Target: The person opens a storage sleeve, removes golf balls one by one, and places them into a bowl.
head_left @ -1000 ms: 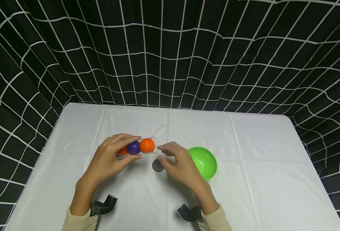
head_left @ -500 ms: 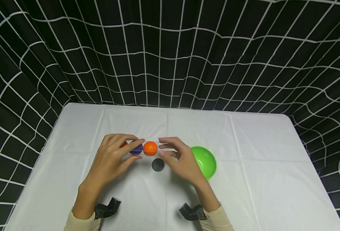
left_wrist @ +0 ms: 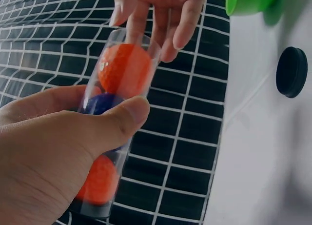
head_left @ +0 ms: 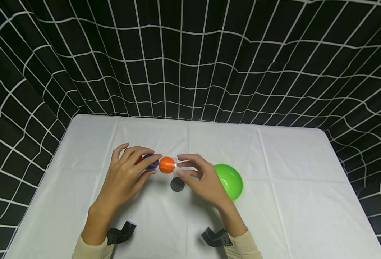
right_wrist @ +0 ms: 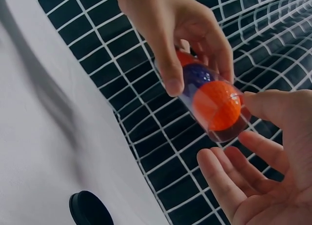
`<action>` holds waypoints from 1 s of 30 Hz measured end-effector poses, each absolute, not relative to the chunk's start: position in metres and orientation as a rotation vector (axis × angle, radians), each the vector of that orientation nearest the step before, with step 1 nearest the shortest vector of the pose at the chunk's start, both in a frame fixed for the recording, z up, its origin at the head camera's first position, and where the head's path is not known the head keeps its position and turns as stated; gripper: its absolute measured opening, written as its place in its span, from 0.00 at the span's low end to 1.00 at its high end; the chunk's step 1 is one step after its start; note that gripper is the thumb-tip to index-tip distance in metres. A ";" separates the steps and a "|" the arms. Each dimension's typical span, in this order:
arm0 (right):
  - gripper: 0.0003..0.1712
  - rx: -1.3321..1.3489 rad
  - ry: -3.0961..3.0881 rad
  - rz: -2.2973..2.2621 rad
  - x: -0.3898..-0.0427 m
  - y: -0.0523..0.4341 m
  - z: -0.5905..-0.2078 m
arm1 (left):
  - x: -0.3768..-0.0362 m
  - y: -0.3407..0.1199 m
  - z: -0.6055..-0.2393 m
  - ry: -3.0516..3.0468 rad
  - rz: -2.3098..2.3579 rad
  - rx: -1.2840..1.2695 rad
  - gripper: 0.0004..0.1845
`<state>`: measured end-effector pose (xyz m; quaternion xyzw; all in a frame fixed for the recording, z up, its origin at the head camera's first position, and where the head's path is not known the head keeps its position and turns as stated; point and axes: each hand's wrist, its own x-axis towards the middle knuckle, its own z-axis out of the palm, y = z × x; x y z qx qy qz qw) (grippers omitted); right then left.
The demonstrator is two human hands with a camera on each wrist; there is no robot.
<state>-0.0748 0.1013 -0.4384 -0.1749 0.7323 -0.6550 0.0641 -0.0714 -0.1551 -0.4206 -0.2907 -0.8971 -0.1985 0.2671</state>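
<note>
Left hand (head_left: 120, 176) holding a clear tube (right_wrist: 228, 133) about its middle, thumb on one side, fingers curled round the other. In the head view one outer finger stands away from the rest.

Tube raised off the tabletop (head_left: 290, 198), lying roughly crosswise, mouth toward the right hand (head_left: 206, 180). Three balls in a row inside: first orange ball (head_left: 166, 164) nearest the mouth, dimpled; blue ball (right_wrist: 197, 76) next, partly behind the gripping fingers; second orange ball (left_wrist: 100, 181) at the far end, best seen from the left wrist.

Right hand at the tube's mouth, thumb and fingers parted and gently bent, palm turned toward the tube, nothing in its hold. Thumb and fingertips very near the rim; cannot tell whether any of them touch it.

Round black lid (head_left: 177, 184) flat on the tabletop, apart from the tube, on the wearer's side of it and just beside the right thumb as seen from the head. Green bowl (head_left: 230, 183) to the right, its near left edge partly hidden by the right hand.

Tabletop under creased white cloth. Beyond it, dark backdrop (head_left: 185, 81) crossed by white netting. Pale sleeves (head_left: 91, 248) on both arms, black bracket (head_left: 122, 233) at the left wrist, a similar one at the right.
</note>
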 end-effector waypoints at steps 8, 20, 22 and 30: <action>0.25 -0.547 2.206 -1.973 -0.073 0.099 -0.439 | -0.071 -0.156 -0.420 -2.386 -0.530 -0.810 0.24; 0.26 -0.544 2.169 -2.011 -0.075 0.099 -0.441 | -0.070 -0.156 -0.419 -2.391 -0.403 -0.792 0.29; 0.27 -0.537 2.164 -2.016 -0.075 0.099 -0.441 | -0.070 -0.155 -0.419 -2.396 -0.392 -0.785 0.30; 0.28 -0.516 2.160 -2.025 -0.075 0.100 -0.441 | -0.068 -0.153 -0.416 -2.380 -0.390 -0.804 0.25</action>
